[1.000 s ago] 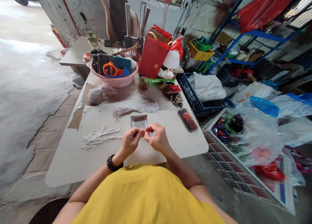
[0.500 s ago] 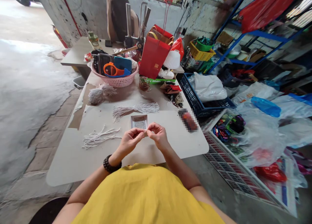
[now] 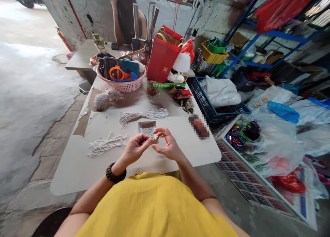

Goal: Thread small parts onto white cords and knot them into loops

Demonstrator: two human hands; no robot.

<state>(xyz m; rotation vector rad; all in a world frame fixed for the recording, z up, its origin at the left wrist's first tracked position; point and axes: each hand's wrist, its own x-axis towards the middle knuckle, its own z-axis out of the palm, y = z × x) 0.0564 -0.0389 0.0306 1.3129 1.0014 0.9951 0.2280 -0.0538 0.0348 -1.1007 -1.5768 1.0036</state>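
Note:
My left hand [image 3: 136, 148] pinches something small and pale at its fingertips, too small to make out. Close beside it, my right hand [image 3: 167, 144] has its thumb and fingers apart, the upper fingertips near that small piece. Just beyond both hands is a small white box [image 3: 140, 127] with tiny greyish pieces inside. A loose bundle of white cords [image 3: 105, 146] lies to the left of my left hand. Behind the box, a longer bundle of white cords [image 3: 144, 116] stretches across the white table.
Farther back stand a pink basket [image 3: 126, 86] of tools, a red bag [image 3: 163, 61] and a white lamp [image 3: 182, 63]. Another cord bundle [image 3: 101, 101] lies back left. A dark blue crate [image 3: 206, 104] and a white crate [image 3: 257, 192] are at the right. A person [image 3: 127, 20] is across the table.
My right thumb and fingers have opened and come away from the pinch they shared with my left fingertips. My left hand keeps its pinch and has turned slightly.

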